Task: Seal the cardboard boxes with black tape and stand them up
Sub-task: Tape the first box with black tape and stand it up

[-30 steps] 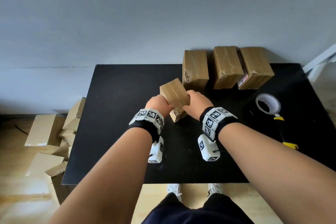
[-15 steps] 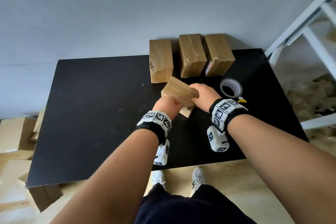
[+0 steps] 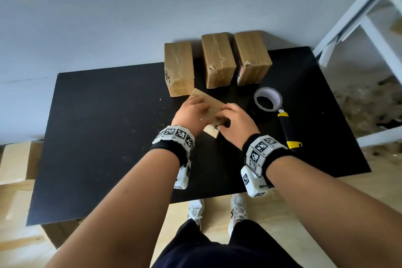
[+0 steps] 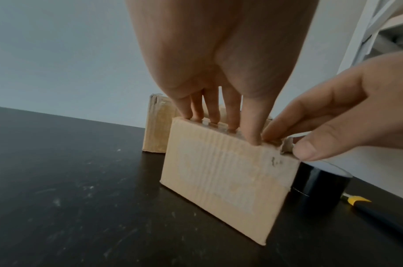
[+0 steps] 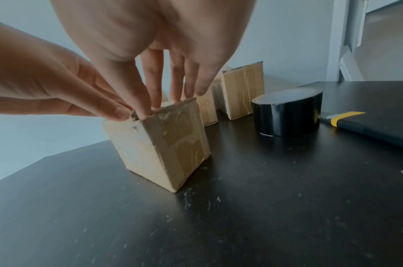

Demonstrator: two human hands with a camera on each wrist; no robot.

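Observation:
A small brown cardboard box [image 3: 208,102] [image 4: 223,173] [image 5: 173,144] stands on its long edge on the black table [image 3: 108,126], just in front of the back row. My left hand [image 3: 191,111] [image 4: 218,119] lies over its top with the fingers straight, pressing down. My right hand [image 3: 235,119] [image 5: 168,103] pinches the box's near right corner, where a torn bit of flap sticks up, thumb in front and fingers on top. The black tape roll [image 3: 253,111] [image 4: 319,182] [image 5: 287,115] sits right of the box, untouched.
Three brown boxes [image 3: 179,67] [image 3: 217,61] [image 3: 252,59] stand upright along the table's back edge. A black and yellow knife [image 3: 288,130] [image 5: 367,130] lies beside the roll. Flat cardboard [image 3: 17,159] lies on the floor at left; a white frame [image 3: 359,17] stands at right.
The box, held tilted between both hands a second ago, has moved right and now stands on the table near the tape roll. Both hands have shifted onto its top.

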